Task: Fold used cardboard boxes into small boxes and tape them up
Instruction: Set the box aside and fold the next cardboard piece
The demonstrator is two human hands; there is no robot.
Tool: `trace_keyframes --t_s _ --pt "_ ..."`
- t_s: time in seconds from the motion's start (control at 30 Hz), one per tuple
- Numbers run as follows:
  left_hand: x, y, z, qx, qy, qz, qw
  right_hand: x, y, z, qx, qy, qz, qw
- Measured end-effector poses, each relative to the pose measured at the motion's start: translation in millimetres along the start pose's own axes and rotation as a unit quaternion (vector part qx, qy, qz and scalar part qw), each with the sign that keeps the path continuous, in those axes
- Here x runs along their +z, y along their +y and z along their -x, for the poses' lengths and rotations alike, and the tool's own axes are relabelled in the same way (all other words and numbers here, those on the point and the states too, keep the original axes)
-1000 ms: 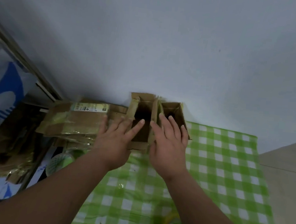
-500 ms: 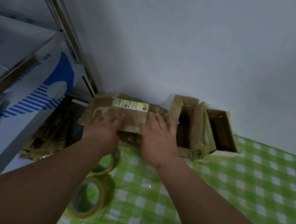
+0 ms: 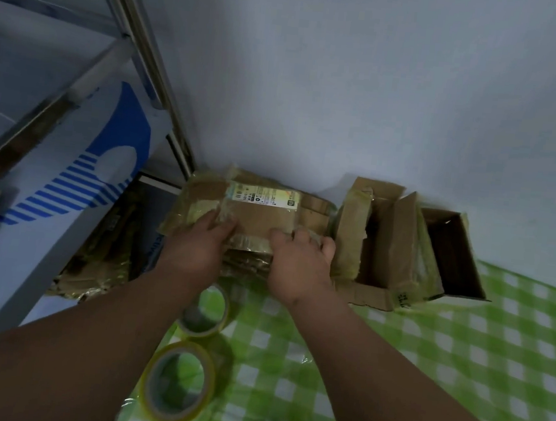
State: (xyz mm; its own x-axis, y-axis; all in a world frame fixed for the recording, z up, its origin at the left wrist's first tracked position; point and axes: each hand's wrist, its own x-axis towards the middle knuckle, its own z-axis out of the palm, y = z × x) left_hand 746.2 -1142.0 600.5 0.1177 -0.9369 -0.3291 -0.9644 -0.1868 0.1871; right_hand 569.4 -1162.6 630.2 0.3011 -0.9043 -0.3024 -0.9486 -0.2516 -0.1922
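A green-checked tabletop [image 3: 460, 346] meets a pale wall [image 3: 350, 81]. Both hands, left hand [image 3: 195, 246] and right hand [image 3: 298, 263], curl their fingers [image 3: 221, 225] over the flattened cardboard stack [image 3: 259, 215], gripping its near edge.

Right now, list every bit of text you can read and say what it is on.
"501E": on the white shipping label stuck to the top flattened cardboard; its remaining print is too small to read.
Dark handwriting on the open box's front flap: too blurred.
Vertical blue letters on the carton by the shelf: unreadable.
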Motion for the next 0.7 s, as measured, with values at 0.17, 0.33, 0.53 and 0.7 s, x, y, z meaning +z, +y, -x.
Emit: trace_keyframes --t_s 0.17,0.33,0.53,0.7 --pt "-6 0 8 -0.011 0.055 0.131 0.99 1 2 2 -0.019 0.096 -0.094 0.991" --pt "-20 3 19 -0.002 0.146 0.121 0.982 -15 5 8 -0.039 0.187 -0.184 0.964" --pt "-46 31 43 0.009 0.295 0.11 0.949 -46 16 35 -0.038 0.226 -0.303 0.925" --pt "-69 64 78 0.029 0.322 0.129 0.937 -63 34 77 -0.011 0.229 -0.354 0.907"
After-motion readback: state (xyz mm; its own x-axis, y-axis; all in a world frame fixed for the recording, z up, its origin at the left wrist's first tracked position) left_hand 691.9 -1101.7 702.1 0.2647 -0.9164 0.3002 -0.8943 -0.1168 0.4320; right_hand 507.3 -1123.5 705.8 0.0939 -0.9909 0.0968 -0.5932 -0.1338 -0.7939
